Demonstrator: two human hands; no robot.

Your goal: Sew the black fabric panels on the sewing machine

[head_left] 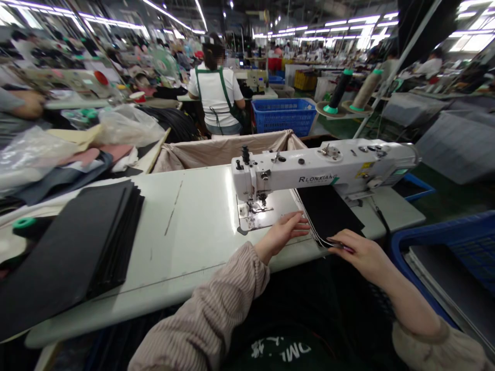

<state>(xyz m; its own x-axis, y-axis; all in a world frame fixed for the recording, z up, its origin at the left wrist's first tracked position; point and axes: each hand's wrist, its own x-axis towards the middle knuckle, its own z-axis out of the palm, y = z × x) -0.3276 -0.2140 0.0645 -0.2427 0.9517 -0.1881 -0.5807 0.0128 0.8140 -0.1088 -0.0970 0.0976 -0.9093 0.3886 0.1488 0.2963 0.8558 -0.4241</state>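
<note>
A white sewing machine (286, 172) stands on the pale table (185, 216). Under its arm, to the right of the needle area, lies a black panel (328, 211) with a white edge along its left side. My left hand (284, 232) is open beside that edge, its fingers stretched toward the panel. At the panel's near corner my right hand (353, 250) is closed on a small tool (343, 247) with a pinkish handle, whose tip is at the white edge. A stack of black panels (85, 232) lies on the table's left part.
A blue crate (425, 232) holding panels stands at the right. Thread cones (340, 90) rise behind the machine. A cloth-lined bin (216, 152) is beyond the table, with a person (218, 95) and another blue crate (284, 116) farther back. Plastic bags and fabric pile up at the left.
</note>
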